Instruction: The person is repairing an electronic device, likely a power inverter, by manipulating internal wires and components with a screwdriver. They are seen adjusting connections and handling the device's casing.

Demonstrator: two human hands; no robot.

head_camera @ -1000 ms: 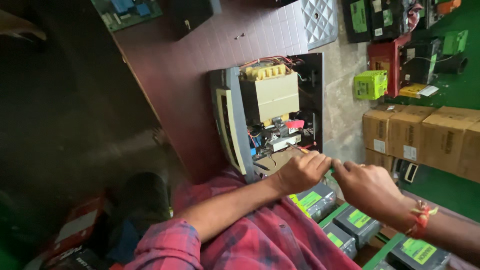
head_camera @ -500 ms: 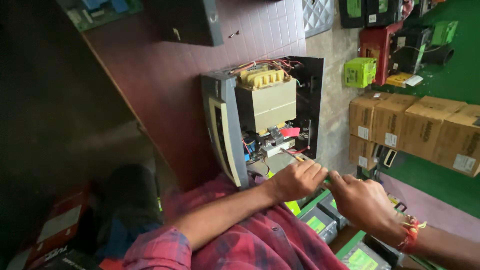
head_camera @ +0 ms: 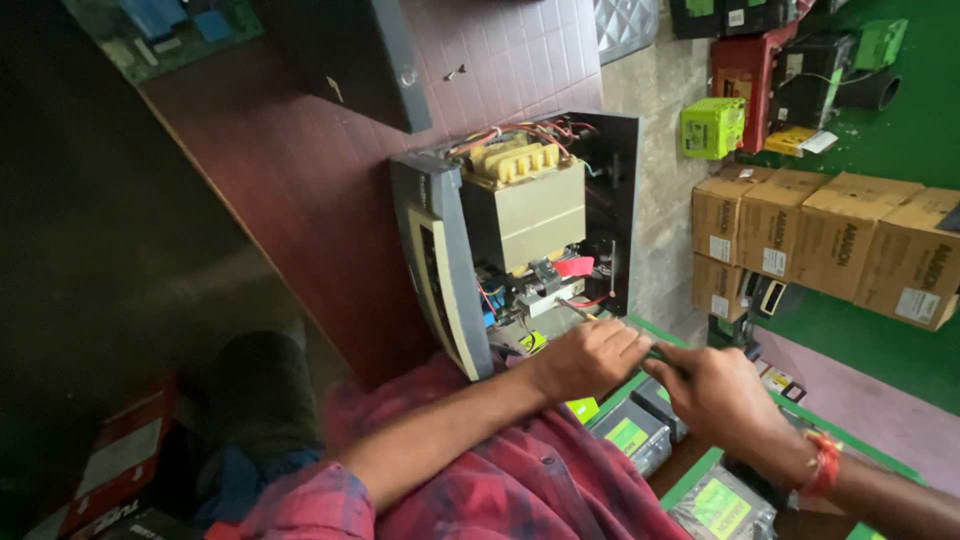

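Red-checked sleeve nearest, then 2 hands at the bench edge: right hand (head_camera: 725,400) with fingers curled tight round a thin tool, left hand (head_camera: 590,357) curled beside it. Just beyond their fingertips sits the opened inverter unit (head_camera: 515,230); cardboard boxes (head_camera: 830,245) farther off.

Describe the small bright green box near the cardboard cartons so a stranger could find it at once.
Start at the opened grey electrical unit on the dark red table, then look to its right, across the strip of pale floor. Above the row of brown cardboard cartons stands the lime-green box, beside a red case. It is the only bright lime, cube-like thing there.
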